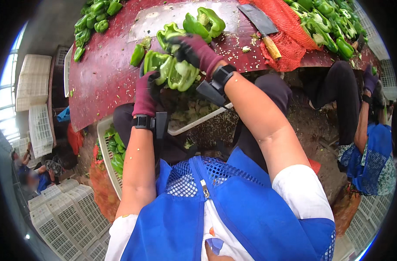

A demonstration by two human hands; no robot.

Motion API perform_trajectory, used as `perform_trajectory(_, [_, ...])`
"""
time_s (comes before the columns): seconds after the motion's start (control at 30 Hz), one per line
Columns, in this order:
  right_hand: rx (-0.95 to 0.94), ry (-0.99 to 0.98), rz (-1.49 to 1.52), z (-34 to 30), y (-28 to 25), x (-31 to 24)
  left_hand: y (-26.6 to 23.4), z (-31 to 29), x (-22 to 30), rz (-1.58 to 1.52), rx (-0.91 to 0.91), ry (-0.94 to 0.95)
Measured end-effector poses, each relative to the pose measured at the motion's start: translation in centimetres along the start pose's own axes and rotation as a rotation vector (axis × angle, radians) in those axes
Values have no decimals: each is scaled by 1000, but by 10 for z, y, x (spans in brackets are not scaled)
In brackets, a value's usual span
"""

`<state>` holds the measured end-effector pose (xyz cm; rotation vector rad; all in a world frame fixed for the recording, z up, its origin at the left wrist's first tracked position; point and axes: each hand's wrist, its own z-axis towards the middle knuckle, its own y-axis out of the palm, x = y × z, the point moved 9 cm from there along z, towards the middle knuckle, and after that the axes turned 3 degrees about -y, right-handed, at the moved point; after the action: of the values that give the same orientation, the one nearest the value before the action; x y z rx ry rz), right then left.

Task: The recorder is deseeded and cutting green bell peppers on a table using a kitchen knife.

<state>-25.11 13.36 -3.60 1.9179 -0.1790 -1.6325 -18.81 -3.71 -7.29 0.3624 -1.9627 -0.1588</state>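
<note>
My left hand (148, 91), in a maroon glove with dark fingers, is closed on the edge of a cut green bell pepper (163, 69), opened out with its pale inside and ribs showing. Over the far side of it reaches my right hand (196, 51), gloved alike, with fingers curled at another cut pepper piece (169, 34); its fingertips are partly hidden. Farther off on the red tabletop (98, 87) lie pepper halves (205, 24) with seeds inside. A small green piece (137, 55) is just beyond my left hand.
Right of the halves lies a cleaver (259, 19) with a wooden handle, against a red mesh sack (285, 48). Green peppers pile up at far left (94, 17) and far right (324, 21). A white crate (105, 150) holds peppers beside my left leg. Another person (368, 143) sits at right.
</note>
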Motion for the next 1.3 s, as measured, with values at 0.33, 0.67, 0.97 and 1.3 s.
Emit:
perform_trajectory(0.33, [-482,33,-1095,-69,16,-21,-31,14,-1,-108,-41,65])
perform_trajectory(0.67, [8,-167,-1674,-55,30,-8,-8,-7,-17,-82,17,7])
perform_trajectory(0.97, [63,-123,-833,-23,-19,12,-10,-21,1,5,73,185])
perform_trajectory(1.3, [-458,411,-686,-68,5,6,-45,-13,-10,-322,-9,20])
